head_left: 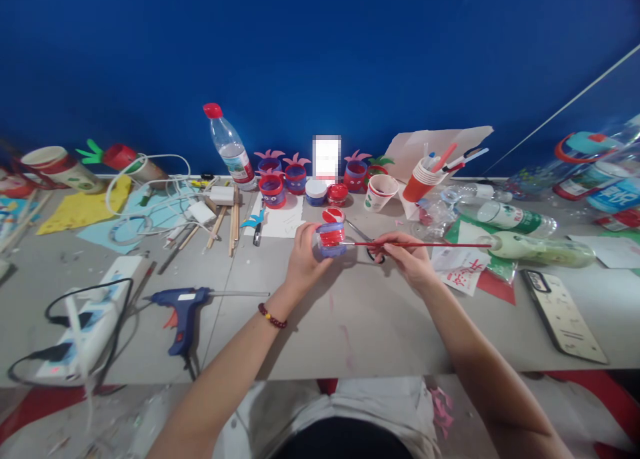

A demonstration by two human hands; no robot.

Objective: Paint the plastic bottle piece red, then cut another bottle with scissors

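My left hand (303, 258) is closed around a small purple-blue cup (333, 248) that lies tilted on its side, a wet-looking red band across its middle. In my right hand (409, 260) is a thin paintbrush (445, 245) with a long red handle, held level. Its bristle tip touches the red band. Just behind the cup sits a small round lid or pot with red paint (333, 215). A pair of scissors (361, 232) lies partly hidden under the brush and my right fingers. Close by stand a red paint jar (337, 194) and a white-lidded jar (316, 191).
Several finished-looking cups with paper leaves (271, 191) stand at the back, beside a plastic bottle (234, 152). A glue gun (186, 316) and power strip (95, 319) lie left. Right are a paper cup (381, 192), a cup of pens (423, 182), bottles (517, 218) and a phone (564, 316).
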